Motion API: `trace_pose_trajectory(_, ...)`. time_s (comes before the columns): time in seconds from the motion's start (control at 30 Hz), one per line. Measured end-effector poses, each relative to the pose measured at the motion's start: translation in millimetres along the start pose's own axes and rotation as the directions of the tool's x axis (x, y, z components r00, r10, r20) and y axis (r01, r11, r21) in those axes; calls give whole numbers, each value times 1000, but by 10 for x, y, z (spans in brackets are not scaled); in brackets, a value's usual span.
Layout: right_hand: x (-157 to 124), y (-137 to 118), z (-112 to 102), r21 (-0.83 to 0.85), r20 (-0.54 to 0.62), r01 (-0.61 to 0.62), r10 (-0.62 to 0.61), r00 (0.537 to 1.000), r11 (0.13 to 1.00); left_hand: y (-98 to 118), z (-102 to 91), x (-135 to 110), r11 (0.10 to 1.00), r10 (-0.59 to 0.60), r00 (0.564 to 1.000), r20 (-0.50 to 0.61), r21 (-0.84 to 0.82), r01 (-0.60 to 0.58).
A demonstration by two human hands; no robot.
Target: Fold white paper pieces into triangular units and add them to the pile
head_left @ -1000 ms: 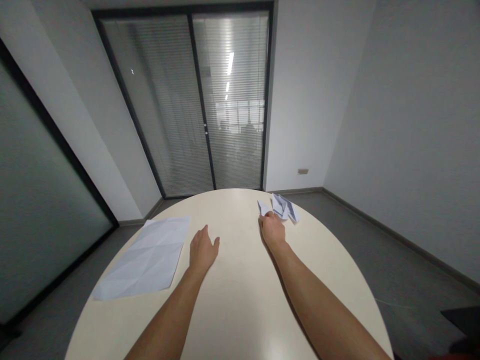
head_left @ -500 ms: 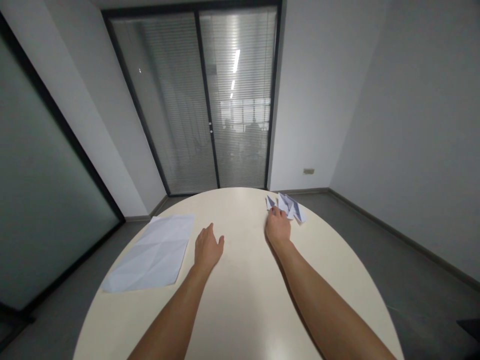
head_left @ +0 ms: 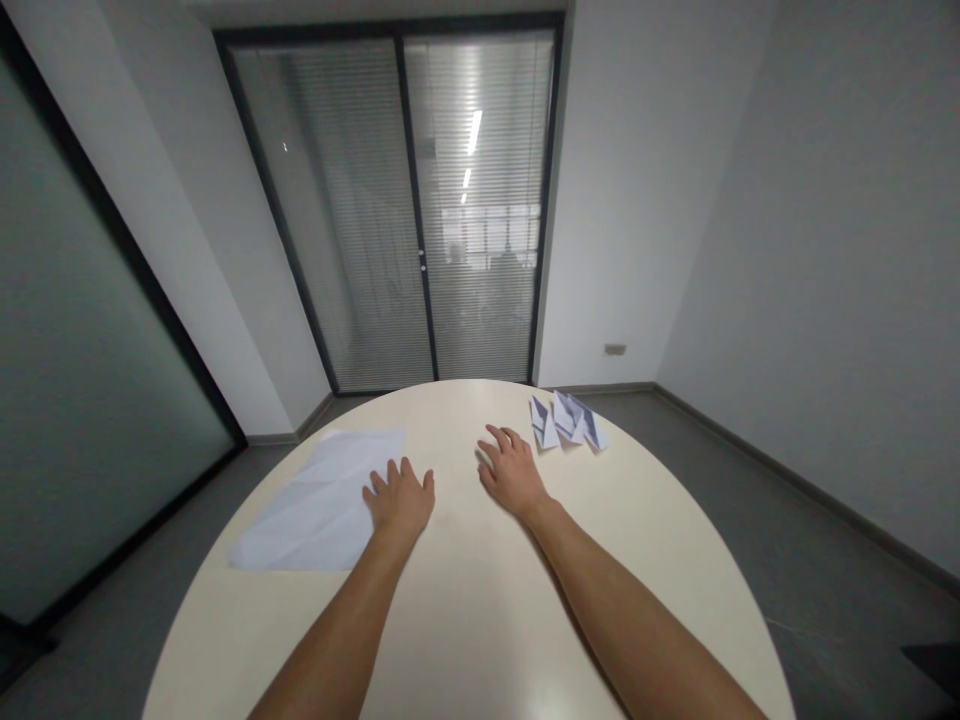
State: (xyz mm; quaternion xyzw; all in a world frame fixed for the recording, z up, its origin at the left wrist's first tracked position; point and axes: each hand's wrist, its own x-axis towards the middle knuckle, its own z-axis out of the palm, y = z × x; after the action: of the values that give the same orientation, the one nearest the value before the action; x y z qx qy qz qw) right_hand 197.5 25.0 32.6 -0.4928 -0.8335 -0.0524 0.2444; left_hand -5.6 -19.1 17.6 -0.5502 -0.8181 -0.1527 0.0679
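"White sheet [head_left: 315, 510]: where?"
"Left of our hands, slanting away; our left hand [head_left: 401, 500], nearer, lies splayed over its right edge. Our right hand [head_left: 515, 473], fingers loosely spread, holds nothing."

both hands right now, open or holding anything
Left hand: open, at the edge of the creased paper sheet.
Right hand: open, empty, beside the folded paper pieces.

On my feed I see a round-edged, cream-topped table [head_left: 457, 610] before a dark-framed glass partition [head_left: 360, 210] with blinds [head_left: 480, 325], bright strips of light [head_left: 475, 132] gleaming on its right side. Pale walls [head_left: 645, 180] rise from a dark grey floor [head_left: 727, 480].
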Motion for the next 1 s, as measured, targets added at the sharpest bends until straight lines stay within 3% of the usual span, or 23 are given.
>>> trace_pose_trajectory(0.13, 15, -2, -15, 94, -7, 45, -44, 999, 995, 262, -182, -176, 963, 262, 965, 8, -76, -260)
trace_pose_trajectory(0.23, 31, 44, 28, 173, -30, 79, -75, 997, 982, 406, -261, -267, 920, 367, 930, 2, -151, -362)
trace_pose_trajectory(0.37, 18, 58, 72, 258, 16, 157, -167, 986, 953, 441, -290, -265, 890, 398, 917, 22, -253, -380)
trace_pose_trajectory(0.47, -1, -2, 6, 270, 122, 132, -170, 978, 954, 351, -265, -199, 910, 361, 933, -4, -216, -353)
trace_pose_trajectory(0.6, 14, -122, -177, 60, 222, -76, 61, 973, 995, 177, -170, -118, 984, 171, 985, -21, -39, -172)
trace_pose_trajectory(0.7, 41, -176, -261, -58, 184, -166, 174, 967, 984, 134, -89, -116, 994, 109, 986, 125, -31, -106)
trace_pose_trajectory(0.83, 51, -197, -221, 9, 121, -130, 128, 984, 992, 270, -50, -201, 967, 256, 948, 189, -65, -248)
trace_pose_trajectory(0.93, 33, -205, -109, 188, 113, 9, -30, 993, 982, 402, -73, -268, 936, 353, 919, 176, -67, -346)
trace_pose_trajectory(1.0, 14, -203, -26, 256, 187, 81, -131, 973, 963, 441, -87, -279, 912, 409, 895, 178, -74, -403)
